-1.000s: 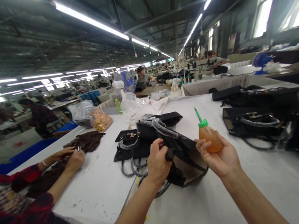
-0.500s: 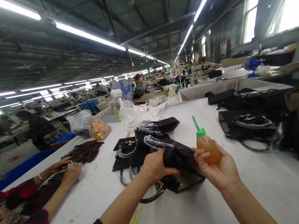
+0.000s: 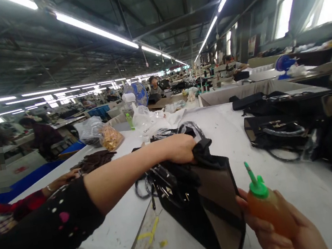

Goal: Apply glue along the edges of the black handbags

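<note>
Left hand point(image 3: 182, 148): closed in a fist over the top edge of a black handbag point(image 3: 198, 204), fingers pressed together on the material. The handbag stands upright on the white table point(image 3: 295, 192), directly in front of the person, with a tan side panel facing the camera. Whether its base rests fully on the table cannot be told, as the lower edge is cut off.

Right hand point(image 3: 294, 236): wrapped around an orange squeeze bottle point(image 3: 268, 211), green nozzle pointing up. The bottle is held just beside the handbag's near right corner, off the table.

Surroundings: more black bags point(image 3: 275, 131) lie to the right, well apart. A dark brown pile of pieces point(image 3: 94, 160) sits on the left, near a co-worker's hand point(image 3: 63, 180).
</note>
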`<state>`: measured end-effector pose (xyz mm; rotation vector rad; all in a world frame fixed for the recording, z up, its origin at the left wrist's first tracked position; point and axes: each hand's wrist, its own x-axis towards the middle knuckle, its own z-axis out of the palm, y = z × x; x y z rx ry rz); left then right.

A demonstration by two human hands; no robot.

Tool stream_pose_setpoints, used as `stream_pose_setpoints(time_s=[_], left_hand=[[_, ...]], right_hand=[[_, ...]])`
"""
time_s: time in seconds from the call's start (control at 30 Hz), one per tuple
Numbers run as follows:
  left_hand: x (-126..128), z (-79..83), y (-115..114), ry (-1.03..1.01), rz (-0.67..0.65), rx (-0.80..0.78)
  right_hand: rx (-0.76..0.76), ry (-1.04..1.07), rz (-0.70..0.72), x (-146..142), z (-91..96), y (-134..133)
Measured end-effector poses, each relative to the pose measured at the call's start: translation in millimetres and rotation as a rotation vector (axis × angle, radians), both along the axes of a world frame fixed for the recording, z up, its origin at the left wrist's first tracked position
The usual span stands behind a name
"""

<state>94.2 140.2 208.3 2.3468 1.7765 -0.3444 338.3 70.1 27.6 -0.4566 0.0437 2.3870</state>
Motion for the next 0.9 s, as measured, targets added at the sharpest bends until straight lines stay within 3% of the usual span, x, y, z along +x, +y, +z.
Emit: stream_pose_setpoints(time_s=[0.1, 0.3, 0.4, 0.5, 0.63, 0.9], left_hand=[[15.4, -39.9, 17.2, -0.006, -0.003, -0.183], [31.2, -126.1, 60.6, -0.046, -0.014, -0.217], [36.8, -161.7, 74.6, -0.071, -0.037, -0.246], [44.9, -191.5, 80.2, -0.105, -0.059, -0.263], [55.5, -217.0, 85.4, -0.146, -0.081, -0.297], [51.4, -231.1, 104.4, -0.257, -0.082, -0.405]], right_hand=[[-0.059, -0.087, -0.077, 25.3, -24.4, -6.5], [-0.159, -0.472, -0.297, 70.6, -50.4, -3.5], [-0.079, -0.699, -0.373, 83.3, -57.2, 2.7], [0.179, -0.884, -0.369, 92.7, -61.9, 10.4], [0.553, -1.086, -0.291, 106.2, -64.7, 22.5], [0.872, -1.399, -0.201, 122.1, -74.8, 57.1]])
